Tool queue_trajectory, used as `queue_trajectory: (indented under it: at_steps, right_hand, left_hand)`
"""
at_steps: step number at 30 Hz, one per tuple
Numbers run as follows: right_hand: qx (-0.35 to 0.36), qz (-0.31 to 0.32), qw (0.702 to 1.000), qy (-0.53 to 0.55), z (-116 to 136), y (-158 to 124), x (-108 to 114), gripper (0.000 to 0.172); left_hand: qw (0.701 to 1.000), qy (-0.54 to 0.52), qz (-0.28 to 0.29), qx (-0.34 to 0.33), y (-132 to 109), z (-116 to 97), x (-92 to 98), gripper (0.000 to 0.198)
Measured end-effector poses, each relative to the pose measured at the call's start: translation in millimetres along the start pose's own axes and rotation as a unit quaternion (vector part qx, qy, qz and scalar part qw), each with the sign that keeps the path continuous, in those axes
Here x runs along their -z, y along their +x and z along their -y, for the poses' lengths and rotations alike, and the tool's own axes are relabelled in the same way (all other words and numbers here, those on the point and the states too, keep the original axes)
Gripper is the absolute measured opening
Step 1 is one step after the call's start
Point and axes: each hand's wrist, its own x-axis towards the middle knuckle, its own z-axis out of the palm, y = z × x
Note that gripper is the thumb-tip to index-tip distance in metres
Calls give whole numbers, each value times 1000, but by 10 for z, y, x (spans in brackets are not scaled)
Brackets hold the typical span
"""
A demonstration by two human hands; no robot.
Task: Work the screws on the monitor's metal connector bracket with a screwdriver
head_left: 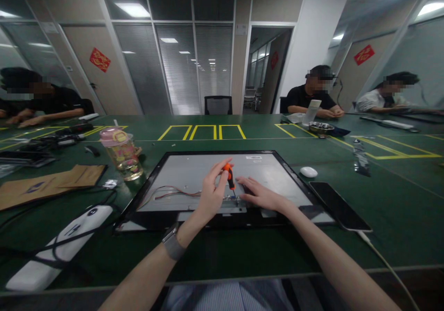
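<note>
The left hand (212, 191) is closed on a small screwdriver (229, 176), fingertips pinched round its orange handle. The tool stands nearly upright, its tip down on the back of a flat screen panel (194, 170) near that panel's near edge. The fingertip hold at the top of the handle looks suited to twirling the tool rather than forcing it. What the tip meets is too small to make out. A watch (172, 244) sits on that wrist.

The right hand (261, 195) is unclenched and holds nothing. It lies flat on the panel just right of the tip, probably to steady the panel and stop it sliding.

The panel lies face down on the green surface (243, 251), straight in front of the person, so its grey metal back is turned up for working on. Thin red wires (166, 193) trail across its left part toward the tip.

Just off the panel's right edge lie a dark phone (338, 205) with a cable (385, 260) and a white mouse (308, 171), seemingly pushed aside. Off its left edge stands a clear bottle (122, 154) with a pink lid. Further left are brown paper bags (52, 183), and nearer the person a white case (58, 246) with a dark strap over it.

Beyond the panel's far edge, well apart from it, other people (314, 99) sit with their hands on the same surface.
</note>
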Motion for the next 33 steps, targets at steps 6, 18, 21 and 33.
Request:
queue_trajectory:
  at_steps: [6,18,21,33]
  right_hand:
    - [-11,1,1000,4,9,-9,1,59]
    - [-1,-5,1000,1,11,-10,3,57]
    - [4,-4,1000,0,23,-11,14,57]
    - [10,-10,1000,-1,73,-23,37,50]
  left_hand:
    - [998,48,-17,-25,7,-15,11,24]
    - [999,41,-19,-22,14,-20,15,23]
    - [1000,21,-9,-13,6,-21,16,30]
    - [999,34,-16,-18,22,-30,16,26]
